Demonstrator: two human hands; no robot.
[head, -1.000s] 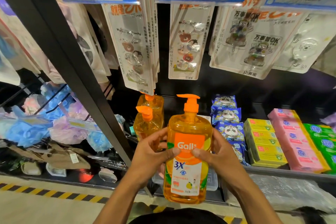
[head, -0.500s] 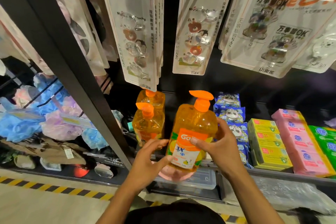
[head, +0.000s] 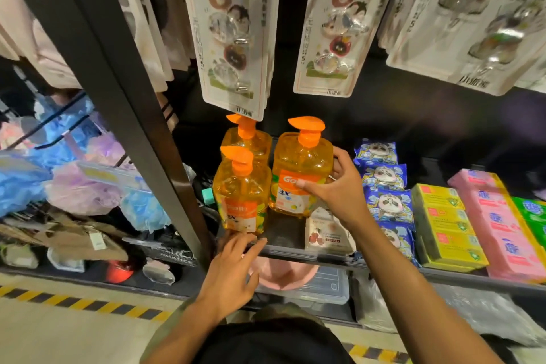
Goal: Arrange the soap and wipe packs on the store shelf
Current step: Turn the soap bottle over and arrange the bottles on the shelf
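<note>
An orange pump bottle of liquid soap point(head: 298, 174) stands upright on the dark shelf point(head: 283, 233), and my right hand point(head: 339, 189) grips its right side, thumb across the label. Two more orange soap bottles stand to its left, one in front point(head: 240, 201) and one behind point(head: 251, 142). My left hand point(head: 233, 272) hangs below the shelf's front edge with fingers relaxed, holding nothing. A white and pink pack point(head: 326, 233) lies on the shelf under my right wrist. Blue panda wipe packs point(head: 384, 186) run in a row to the right.
Yellow soap boxes point(head: 443, 222), pink packs point(head: 496, 222) and green packs point(head: 531, 216) fill the shelf's right end. Carded hook packs point(head: 233, 33) hang low over the bottles. A black upright post point(head: 118, 92) bounds the left; bath sponges point(head: 74, 180) lie beyond it.
The held bottle moved forward and down onto the shelf beside the other two. My left hand let go of it and dropped below the shelf edge. The view moved closer.
</note>
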